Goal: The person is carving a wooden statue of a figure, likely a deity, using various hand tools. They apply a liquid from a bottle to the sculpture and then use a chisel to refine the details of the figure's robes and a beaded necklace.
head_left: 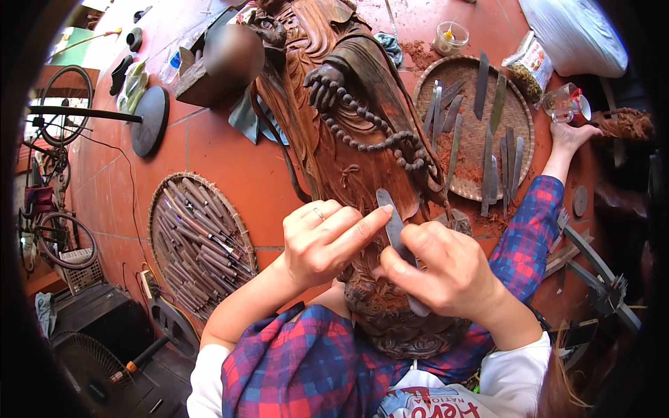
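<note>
Fingers (426, 242) of the right hand (453, 272) grasp the file (392, 221), the left hand (324, 240) touches it, grip unclear; the statue (317, 157) is carved, smoothing apparently unfinished.

From where I'm standing: bare hands, 2 — left hand (324, 240) & right hand (446, 272). Flat grey metal strip with a rounded end (395, 221), 1 between them. Large carved brown wooden figure (306, 122), 1; string of dark round beads (366, 144), 1. Round woven trays (517, 115), 2. Loose flat metal strips (482, 85) on the right-hand tray, approx. a doz.; slim brown stick-like pieces (202, 240) on the other, dozens — overlapped, exact no. unclear. Clear handled mug (559, 103), 1; round clear tub (451, 40), 1; big white sack (578, 35), 1; black caged fan (90, 369), 1; spoked bicycle wheels (67, 240), 2.
</note>
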Demonstrator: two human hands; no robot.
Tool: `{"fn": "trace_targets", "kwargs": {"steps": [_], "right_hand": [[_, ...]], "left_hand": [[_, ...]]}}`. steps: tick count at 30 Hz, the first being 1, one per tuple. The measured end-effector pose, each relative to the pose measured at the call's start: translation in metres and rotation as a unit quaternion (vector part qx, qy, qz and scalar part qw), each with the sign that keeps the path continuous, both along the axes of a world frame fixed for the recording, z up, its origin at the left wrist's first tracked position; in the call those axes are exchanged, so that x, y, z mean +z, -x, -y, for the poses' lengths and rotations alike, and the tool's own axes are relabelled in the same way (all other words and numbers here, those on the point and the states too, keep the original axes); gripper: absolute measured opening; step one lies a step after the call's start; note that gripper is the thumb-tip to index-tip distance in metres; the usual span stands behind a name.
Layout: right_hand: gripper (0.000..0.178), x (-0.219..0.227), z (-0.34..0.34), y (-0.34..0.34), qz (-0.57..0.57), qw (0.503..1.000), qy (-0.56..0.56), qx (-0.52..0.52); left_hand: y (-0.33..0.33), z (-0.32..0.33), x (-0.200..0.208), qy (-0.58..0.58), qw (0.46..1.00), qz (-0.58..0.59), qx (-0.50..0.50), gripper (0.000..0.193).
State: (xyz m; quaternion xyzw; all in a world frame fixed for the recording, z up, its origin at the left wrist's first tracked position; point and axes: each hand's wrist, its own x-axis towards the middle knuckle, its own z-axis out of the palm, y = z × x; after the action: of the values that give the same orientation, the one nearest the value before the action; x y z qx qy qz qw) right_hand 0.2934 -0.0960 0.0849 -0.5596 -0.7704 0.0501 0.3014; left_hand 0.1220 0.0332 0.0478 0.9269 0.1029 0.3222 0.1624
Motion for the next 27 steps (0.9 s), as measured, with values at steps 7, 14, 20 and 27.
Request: {"fn": "trace_targets", "kwargs": {"steps": [7, 14, 20, 27], "right_hand": [[0.024, -0.006, -0.004, -0.021, 0.039, 0.998, 0.034, 0.034], [0.017, -0.033, -0.029, -0.030, 0.053, 0.996, -0.066, 0.012], [0.015, -0.017, -0.007, -0.019, 0.058, 0.998, 0.003, 0.024], [0.019, -0.018, -0.004, -0.014, 0.010, 1.000, 0.023, -0.003]], "left_hand": [[-0.006, 0.001, -0.009, -0.030, 1.000, 0.001, -0.005, 0.049], [-0.022, -0.020, -0.001, -0.030, 0.999, -0.020, 0.027, 0.035], [-0.009, 0.004, 0.000, 0.015, 0.999, -0.042, 0.018, 0.034], [-0.011, 0.006, 0.000, 0.027, 0.998, -0.040, 0.033, 0.030]]}}
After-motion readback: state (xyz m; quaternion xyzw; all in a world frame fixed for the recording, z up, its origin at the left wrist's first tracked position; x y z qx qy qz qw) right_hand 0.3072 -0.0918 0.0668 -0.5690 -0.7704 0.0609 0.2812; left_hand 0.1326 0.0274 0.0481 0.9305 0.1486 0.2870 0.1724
